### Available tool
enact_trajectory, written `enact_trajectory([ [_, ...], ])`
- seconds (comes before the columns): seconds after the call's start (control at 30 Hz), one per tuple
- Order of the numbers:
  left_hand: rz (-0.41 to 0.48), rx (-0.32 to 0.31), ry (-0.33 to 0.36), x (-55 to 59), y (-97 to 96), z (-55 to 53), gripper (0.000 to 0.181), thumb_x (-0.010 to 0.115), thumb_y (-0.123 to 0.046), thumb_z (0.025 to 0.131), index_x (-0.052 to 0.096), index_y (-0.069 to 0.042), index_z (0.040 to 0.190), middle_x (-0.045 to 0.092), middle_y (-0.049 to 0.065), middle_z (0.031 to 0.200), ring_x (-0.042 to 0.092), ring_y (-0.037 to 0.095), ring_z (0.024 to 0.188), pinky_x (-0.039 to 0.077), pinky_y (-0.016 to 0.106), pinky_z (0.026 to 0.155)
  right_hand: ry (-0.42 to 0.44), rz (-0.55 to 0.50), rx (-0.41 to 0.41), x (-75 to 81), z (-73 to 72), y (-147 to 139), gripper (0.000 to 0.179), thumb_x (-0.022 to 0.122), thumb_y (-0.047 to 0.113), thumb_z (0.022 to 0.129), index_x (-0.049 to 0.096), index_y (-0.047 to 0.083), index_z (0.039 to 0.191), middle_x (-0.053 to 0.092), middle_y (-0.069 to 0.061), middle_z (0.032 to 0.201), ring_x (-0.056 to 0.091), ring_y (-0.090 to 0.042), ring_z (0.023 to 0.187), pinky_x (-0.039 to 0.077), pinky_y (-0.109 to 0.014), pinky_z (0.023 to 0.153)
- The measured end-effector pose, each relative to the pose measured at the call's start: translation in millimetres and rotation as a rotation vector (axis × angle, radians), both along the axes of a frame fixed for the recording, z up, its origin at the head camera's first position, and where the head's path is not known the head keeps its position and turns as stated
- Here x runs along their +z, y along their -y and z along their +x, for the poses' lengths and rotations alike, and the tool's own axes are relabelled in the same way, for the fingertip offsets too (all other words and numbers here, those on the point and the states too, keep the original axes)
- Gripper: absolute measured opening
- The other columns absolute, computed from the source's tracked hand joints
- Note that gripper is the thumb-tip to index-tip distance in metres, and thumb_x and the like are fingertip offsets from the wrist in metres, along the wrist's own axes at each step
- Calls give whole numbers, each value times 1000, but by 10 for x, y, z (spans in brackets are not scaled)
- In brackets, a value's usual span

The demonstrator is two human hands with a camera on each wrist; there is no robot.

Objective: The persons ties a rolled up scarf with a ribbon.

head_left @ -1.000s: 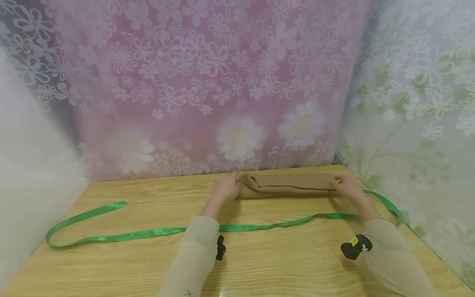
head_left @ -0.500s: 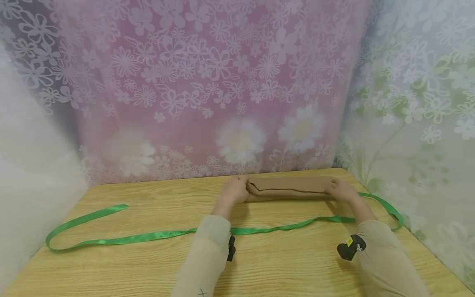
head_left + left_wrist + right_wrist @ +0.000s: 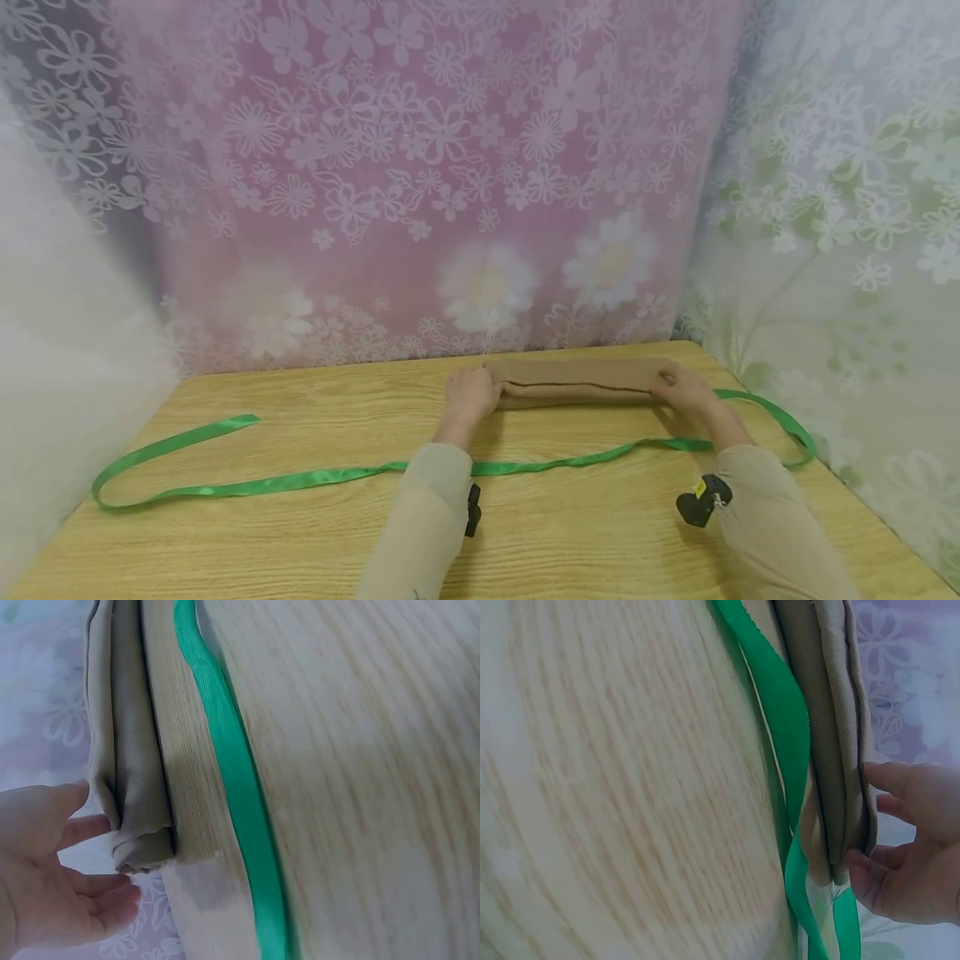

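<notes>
A brown cloth (image 3: pixel 577 375), folded into a long narrow strip, lies near the back edge of the table. My left hand (image 3: pixel 472 392) is at its left end; in the left wrist view, thumb and index finger (image 3: pixel 86 829) pinch the upper layer's corner while the other fingers lie beside the end. At the opposite end, my right hand (image 3: pixel 684 390) holds the cloth, its thumb (image 3: pixel 889 776) on the outer layer and other fingertips at the end. What kind of cloth it is cannot be told.
A long green ribbon (image 3: pixel 300 479) runs across the wooden table (image 3: pixel 577 533) in front of the cloth, passing under both forearms and looping at each side. Flowered curtains (image 3: pixel 480 167) hang behind and at the right.
The rumpled left end of the cloth has been flattened and straightened. My left hand has moved slightly right and nearer; my right hand has shifted a little left. The ribbon stays put.
</notes>
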State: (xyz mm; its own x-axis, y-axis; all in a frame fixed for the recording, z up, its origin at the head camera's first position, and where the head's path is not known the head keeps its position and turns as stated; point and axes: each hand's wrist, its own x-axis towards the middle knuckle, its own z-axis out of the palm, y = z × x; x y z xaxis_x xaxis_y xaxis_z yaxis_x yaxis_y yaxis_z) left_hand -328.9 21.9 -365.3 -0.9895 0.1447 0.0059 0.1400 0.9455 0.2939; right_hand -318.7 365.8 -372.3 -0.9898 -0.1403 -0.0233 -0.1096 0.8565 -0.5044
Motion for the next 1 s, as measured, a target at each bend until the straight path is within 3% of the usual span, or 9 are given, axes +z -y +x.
enact_trajectory([
  [0.13,97,48,42,10,-27,-3,55,50,-42,94,50,-1,131,51,19,129,45,36,119,34,47,100,-7,22,-23,-5,-26,-3,62,47,19,95,21,-25,130,29,-47,127,29,-60,116,29,-62,95],
  [0.27,166,69,35,-3,-52,-15,58,54,-40,92,49,1,131,50,21,129,44,38,119,33,49,100,48,23,-63,20,-23,2,66,43,21,96,15,-28,130,22,-49,129,24,-61,118,25,-62,98],
  [0.57,155,159,88,-52,-88,-25,40,47,-35,96,61,-8,121,57,14,122,52,32,109,43,46,89,87,45,-69,4,26,-10,55,45,17,95,26,-25,125,32,-47,124,33,-58,115,32,-60,94],
  [0.83,165,259,116,-67,-104,-80,35,46,-33,97,66,-8,112,63,13,109,59,29,97,47,44,83,99,-55,-25,-35,19,-28,65,52,13,92,16,-20,136,22,-45,133,23,-58,121,26,-62,98],
  [0.9,191,288,133,-58,-106,-94,33,48,-29,97,64,-8,116,64,11,102,59,24,86,49,38,75,87,-63,-6,-51,16,-36,65,54,9,89,19,-19,136,24,-45,133,34,-55,116,32,-60,95],
  [1.0,254,322,155,-44,-101,-108,36,49,-24,96,56,-5,126,62,9,84,52,17,64,44,29,57,96,-96,-2,-72,12,-44,64,55,4,86,21,-18,136,25,-45,132,53,-43,89,43,-50,79],
])
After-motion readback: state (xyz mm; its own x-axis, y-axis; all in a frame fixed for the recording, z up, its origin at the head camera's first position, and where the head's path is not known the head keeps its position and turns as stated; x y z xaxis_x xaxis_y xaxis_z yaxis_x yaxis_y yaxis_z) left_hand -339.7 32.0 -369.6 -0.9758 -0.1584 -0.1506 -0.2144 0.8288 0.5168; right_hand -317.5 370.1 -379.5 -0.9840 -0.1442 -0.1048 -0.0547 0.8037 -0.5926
